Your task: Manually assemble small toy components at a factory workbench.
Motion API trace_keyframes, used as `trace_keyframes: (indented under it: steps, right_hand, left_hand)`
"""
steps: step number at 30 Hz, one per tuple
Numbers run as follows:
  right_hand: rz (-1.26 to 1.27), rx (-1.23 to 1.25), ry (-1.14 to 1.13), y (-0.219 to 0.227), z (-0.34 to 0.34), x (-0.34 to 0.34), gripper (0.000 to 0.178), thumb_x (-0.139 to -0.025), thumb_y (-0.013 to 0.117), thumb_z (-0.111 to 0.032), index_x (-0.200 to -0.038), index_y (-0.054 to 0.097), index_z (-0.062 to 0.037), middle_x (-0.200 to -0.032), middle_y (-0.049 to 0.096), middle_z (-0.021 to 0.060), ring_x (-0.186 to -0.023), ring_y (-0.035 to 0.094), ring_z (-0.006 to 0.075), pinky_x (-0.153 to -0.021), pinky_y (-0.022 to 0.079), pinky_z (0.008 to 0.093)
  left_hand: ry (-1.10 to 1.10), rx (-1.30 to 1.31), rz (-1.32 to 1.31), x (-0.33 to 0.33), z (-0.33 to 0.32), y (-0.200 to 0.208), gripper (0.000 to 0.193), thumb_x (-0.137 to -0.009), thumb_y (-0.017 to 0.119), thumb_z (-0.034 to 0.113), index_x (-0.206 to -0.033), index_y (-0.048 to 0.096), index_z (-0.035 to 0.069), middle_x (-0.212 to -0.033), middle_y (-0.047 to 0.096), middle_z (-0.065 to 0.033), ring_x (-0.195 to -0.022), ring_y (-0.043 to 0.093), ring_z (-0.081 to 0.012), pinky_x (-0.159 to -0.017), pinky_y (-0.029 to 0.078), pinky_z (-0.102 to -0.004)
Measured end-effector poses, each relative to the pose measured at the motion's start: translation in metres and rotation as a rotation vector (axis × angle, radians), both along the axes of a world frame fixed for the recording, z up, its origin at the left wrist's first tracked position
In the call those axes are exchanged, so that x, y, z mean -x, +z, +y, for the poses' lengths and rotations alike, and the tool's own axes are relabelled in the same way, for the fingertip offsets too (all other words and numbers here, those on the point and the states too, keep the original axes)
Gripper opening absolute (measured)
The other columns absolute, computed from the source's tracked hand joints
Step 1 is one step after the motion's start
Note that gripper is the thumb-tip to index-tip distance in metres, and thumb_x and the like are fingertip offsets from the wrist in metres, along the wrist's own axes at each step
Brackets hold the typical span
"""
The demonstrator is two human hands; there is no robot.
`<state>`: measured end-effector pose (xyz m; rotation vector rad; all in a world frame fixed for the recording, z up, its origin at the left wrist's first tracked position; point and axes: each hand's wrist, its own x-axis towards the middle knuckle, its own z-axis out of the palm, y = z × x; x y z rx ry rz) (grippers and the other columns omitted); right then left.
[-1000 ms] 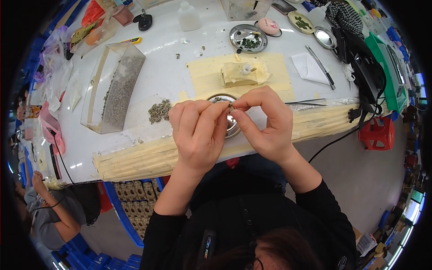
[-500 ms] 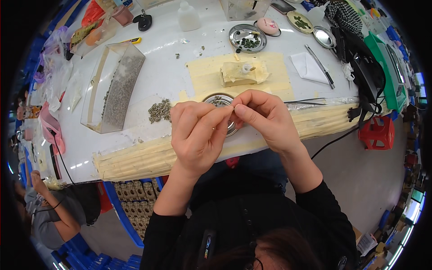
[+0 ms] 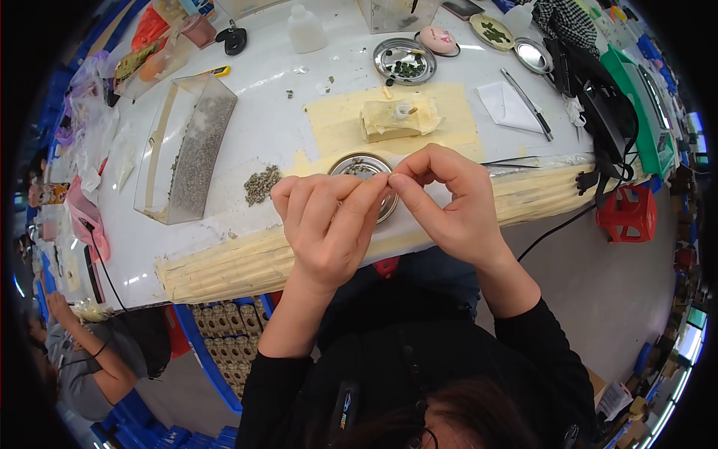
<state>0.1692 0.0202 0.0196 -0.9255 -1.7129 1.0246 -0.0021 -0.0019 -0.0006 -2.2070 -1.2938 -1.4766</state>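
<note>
A round tin (image 3: 357,166) sits at the near edge of the white table (image 3: 254,120), mostly hidden behind the hands; something dark lies in it, too covered to make out. Both hands are raised just above it. The left hand (image 3: 325,224) and the right hand (image 3: 452,198) meet fingertip to fingertip, each pinched shut on a tiny part (image 3: 389,178) at the point where they touch; the part is too small to identify.

Left of the tin lies a loose pile (image 3: 262,184) of small grey-green pieces. Further left a clear tray (image 3: 187,146) stands at a slant, holding a long bed of grey granules. Beyond the hands a yellow mat (image 3: 449,112) carries a pale block (image 3: 396,118) with a small white cap on top. Behind that a steel dish (image 3: 404,61) holds dark green bits, and to its right a flat plate (image 3: 493,31) holds a few green pieces too. A shiny lid (image 3: 532,54) lies beside the plate. A white bottle (image 3: 307,28) stands at the far edge.

On the right, a pen (image 3: 527,93) rests across white paper (image 3: 505,105), near a black bag (image 3: 591,78). A red stool (image 3: 628,212) stands on the floor by the table's right end. The table's front edge is wrapped in cream padding (image 3: 224,266). Another person (image 3: 97,352) sits at the lower left.
</note>
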Motion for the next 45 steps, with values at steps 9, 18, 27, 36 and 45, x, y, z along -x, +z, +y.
trace_keyframes:
  steps: [9, 18, 27, 36, 45]
  right_hand:
    - [0.320, 0.405, 0.151, 0.000, -0.004, 0.005, 0.015, -0.095, 0.063, -0.012, -0.094, 0.063, 0.0031, -0.084, 0.066, 0.0040, -0.077, 0.064, 0.0091, -0.069, 0.051, 0.0228]
    - [0.455, 0.649, 0.303, -0.001, -0.004, 0.003, 0.019, -0.097, 0.062, -0.018, -0.100, 0.064, 0.0002, -0.087, 0.065, 0.0025, -0.078, 0.060, 0.0074, -0.073, 0.051, 0.0234]
    - [0.527, 0.617, 0.291, -0.003, -0.005, 0.006, 0.017, -0.096, 0.063, -0.016, -0.100, 0.064, 0.0003, -0.087, 0.065, 0.0019, -0.079, 0.061, 0.0070, -0.073, 0.051, 0.0230]
    - [0.392, 0.377, 0.126, -0.005, -0.008, 0.008, 0.012, -0.092, 0.066, -0.009, -0.094, 0.062, 0.0018, -0.085, 0.065, 0.0031, -0.078, 0.063, 0.0076, -0.069, 0.051, 0.0228]
    - [-0.214, -0.550, -0.222, -0.009, -0.002, 0.014, 0.012, -0.077, 0.073, -0.003, -0.086, 0.065, -0.0023, -0.075, 0.060, 0.0086, -0.071, 0.058, 0.0267, -0.060, 0.047, 0.0333]
  left_hand:
    - [-0.102, 0.082, -0.195, 0.004, -0.001, 0.003, 0.024, -0.068, 0.081, 0.004, -0.091, 0.074, 0.008, -0.079, 0.063, 0.0006, -0.072, 0.055, -0.0165, -0.070, 0.034, -0.0308]
    - [-0.215, 0.191, -0.353, 0.008, -0.005, 0.004, 0.023, -0.069, 0.080, 0.003, -0.091, 0.074, 0.008, -0.081, 0.065, -0.0002, -0.073, 0.055, -0.0161, -0.072, 0.036, -0.0307]
    - [-0.173, 0.166, -0.334, 0.008, -0.004, 0.002, 0.022, -0.069, 0.080, 0.004, -0.089, 0.074, 0.008, -0.081, 0.065, -0.0002, -0.074, 0.055, -0.0162, -0.073, 0.036, -0.0304]
    - [-0.004, 0.011, -0.090, 0.003, -0.003, 0.002, 0.023, -0.070, 0.080, 0.008, -0.091, 0.073, 0.011, -0.080, 0.060, 0.0024, -0.074, 0.054, -0.0160, -0.074, 0.032, -0.0320]
    - [0.115, 0.015, 0.075, -0.002, -0.002, -0.003, 0.023, -0.071, 0.078, 0.010, -0.093, 0.072, 0.009, -0.083, 0.058, 0.0016, -0.074, 0.054, -0.0159, -0.076, 0.030, -0.0327]
